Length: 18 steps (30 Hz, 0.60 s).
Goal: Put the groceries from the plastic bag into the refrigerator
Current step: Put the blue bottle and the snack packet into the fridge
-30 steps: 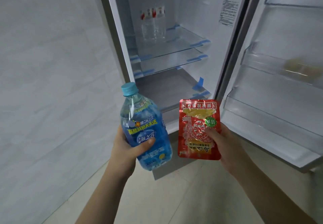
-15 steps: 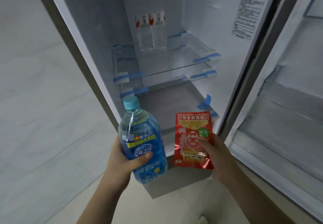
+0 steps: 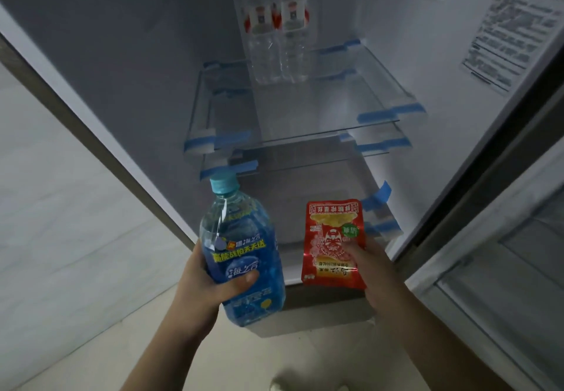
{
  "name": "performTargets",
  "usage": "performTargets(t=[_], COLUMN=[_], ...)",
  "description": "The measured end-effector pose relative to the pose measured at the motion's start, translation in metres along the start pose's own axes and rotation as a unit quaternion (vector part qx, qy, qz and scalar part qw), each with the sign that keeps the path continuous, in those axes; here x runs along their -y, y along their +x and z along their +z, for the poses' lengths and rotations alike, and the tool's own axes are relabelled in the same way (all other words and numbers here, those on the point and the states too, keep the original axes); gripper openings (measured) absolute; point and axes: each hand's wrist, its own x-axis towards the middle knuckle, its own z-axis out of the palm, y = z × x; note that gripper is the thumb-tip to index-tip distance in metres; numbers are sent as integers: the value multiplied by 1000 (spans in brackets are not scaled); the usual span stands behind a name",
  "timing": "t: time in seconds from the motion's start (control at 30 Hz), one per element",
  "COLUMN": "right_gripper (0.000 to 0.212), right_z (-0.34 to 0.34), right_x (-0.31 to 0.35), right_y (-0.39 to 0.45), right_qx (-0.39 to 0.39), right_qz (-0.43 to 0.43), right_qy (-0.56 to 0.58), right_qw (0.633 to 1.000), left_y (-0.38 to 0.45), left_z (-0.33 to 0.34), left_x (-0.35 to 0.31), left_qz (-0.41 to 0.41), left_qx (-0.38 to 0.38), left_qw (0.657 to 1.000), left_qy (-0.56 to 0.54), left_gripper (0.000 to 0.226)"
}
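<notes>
Fridge interior (image 3: 146, 63) is seen closer than before; both items remain held in front of the opening. Blue bottle (image 3: 241, 256) is gripped upright by left hand (image 3: 203, 291); red pouch (image 3: 334, 245) is pinched by right hand (image 3: 370, 271). Glass shelves (image 3: 305, 106) w/ blue tape carry two clear bottles (image 3: 276, 45) at rear. Pale tile floor (image 3: 76, 253) below.

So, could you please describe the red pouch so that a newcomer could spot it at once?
Start at the open fridge. In front of its lowest part, the right hand holds up the red pouch. Unlike the blue bottle in the left hand, it is flat and red.
</notes>
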Motion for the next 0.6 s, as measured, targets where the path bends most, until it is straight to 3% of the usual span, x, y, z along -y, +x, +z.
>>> performTargets(t=[0.1, 0.23, 0.43, 0.6], right_gripper=[27, 15, 31, 26], right_z=[9, 27, 43, 48], right_x=[-1, 2, -1, -4], right_y=[25, 48, 85, 108], right_qx=[0, -9, -45, -66], right_qz=[14, 17, 22, 24], right_qy=[-16, -32, -107, -149], right_qw=[1000, 999, 993, 986], left_y=[14, 35, 60, 74], left_z=[-7, -17, -30, -35], left_x=[-1, -9, -14, -11], left_qz=[-1, -13, -28, -37], left_qx=[1, 23, 46, 54], left_qw=[1000, 1000, 998, 998], left_qy=[1, 6, -25, -25], left_gripper=[83, 95, 93, 94])
